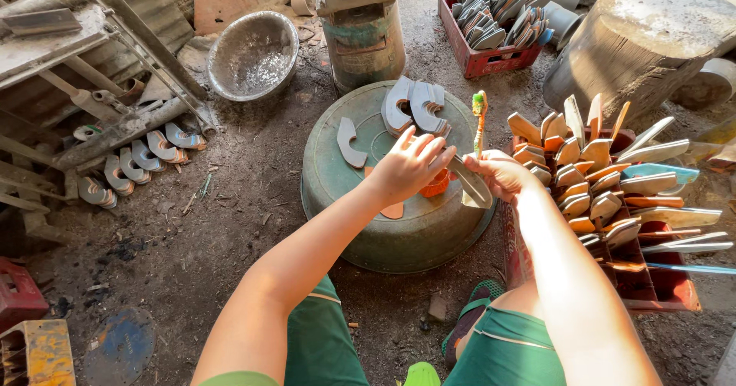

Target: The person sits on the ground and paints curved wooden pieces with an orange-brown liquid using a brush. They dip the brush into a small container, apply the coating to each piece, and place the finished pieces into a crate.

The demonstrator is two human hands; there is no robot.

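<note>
Crowded crate [675,294] right; bare ground [230,225] left
</note>
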